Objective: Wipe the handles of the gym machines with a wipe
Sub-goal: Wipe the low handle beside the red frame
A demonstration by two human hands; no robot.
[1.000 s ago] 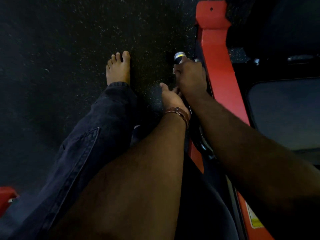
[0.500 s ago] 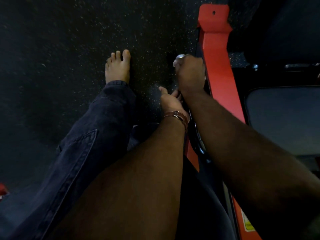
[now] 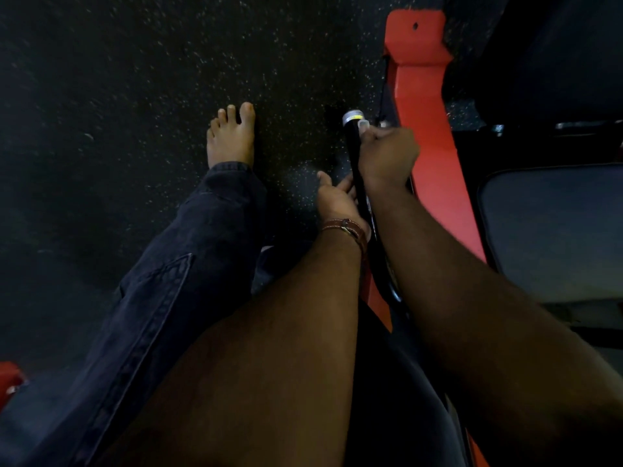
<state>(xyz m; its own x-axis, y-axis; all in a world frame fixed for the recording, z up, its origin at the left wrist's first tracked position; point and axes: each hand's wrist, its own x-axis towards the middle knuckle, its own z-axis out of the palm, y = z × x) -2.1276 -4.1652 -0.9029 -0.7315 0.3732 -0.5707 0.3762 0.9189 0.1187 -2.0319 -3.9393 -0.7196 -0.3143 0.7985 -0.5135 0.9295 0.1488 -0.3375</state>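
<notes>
The right hand (image 3: 387, 156) is curled round the black handle (image 3: 353, 153), near its top end just below the silver cap (image 3: 352, 116). A small pale patch shows at the fingertips against the cap; whether that is the wipe or a fingernail cannot be told. The right forearm runs down to the lower right corner of the view.

The left hand (image 3: 337, 200) grips the same handle lower down, just below the right hand, thumb stretched up and away from the bar, fingers wrapped round its far side and mostly hidden. A brown wristband (image 3: 347, 229) sits on that wrist.

The handle stands just left of the red frame (image 3: 424, 96), which rises from the dark speckled floor (image 3: 135, 96). A dark pad (image 3: 553, 230) lies right of the frame. A bare foot (image 3: 232, 136) rests on the floor well left of the handle, below it a dark trouser leg (image 3: 161, 281).
</notes>
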